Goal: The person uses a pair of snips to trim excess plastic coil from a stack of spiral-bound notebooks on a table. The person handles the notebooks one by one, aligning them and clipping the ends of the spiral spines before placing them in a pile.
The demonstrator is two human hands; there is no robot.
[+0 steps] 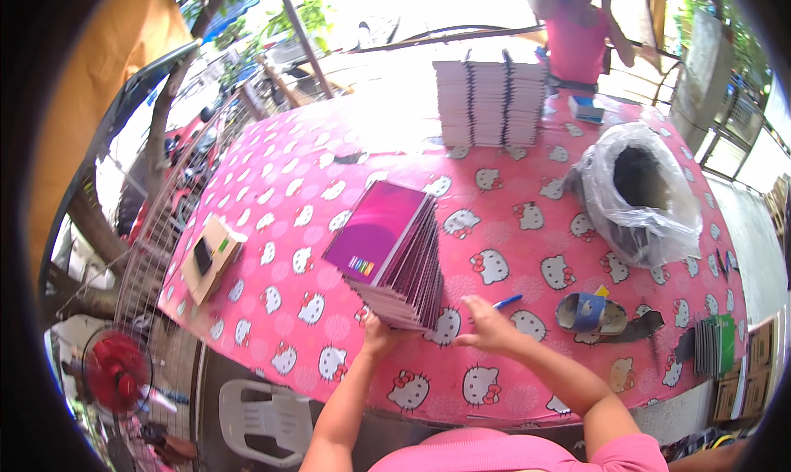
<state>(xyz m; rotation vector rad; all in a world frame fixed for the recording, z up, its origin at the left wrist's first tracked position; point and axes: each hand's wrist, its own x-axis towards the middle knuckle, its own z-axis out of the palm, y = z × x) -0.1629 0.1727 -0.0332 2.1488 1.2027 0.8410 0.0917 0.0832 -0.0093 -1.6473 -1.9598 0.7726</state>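
A tall stack of spiral notebooks (381, 231) with purple covers stands on the table in front of me, its layers fanned and leaning. My left hand (381, 337) grips the stack's near lower corner, its fingers partly hidden by the notebooks. To the right of the stack, my right hand (488, 325) is held apart from it, fingers spread and nothing in them. Just beyond that hand lies a blue pen (508, 301) on the pink cartoon-cat tablecloth (527, 262).
Tall notebook piles (490, 105) stand at the back. On the right are a plastic-lined bin (638, 196), a blue roll-shaped item (589, 314) and green notebooks (715, 345). A phone (203, 256) rests on cardboard at left. A person in pink (574, 39) is beyond the table.
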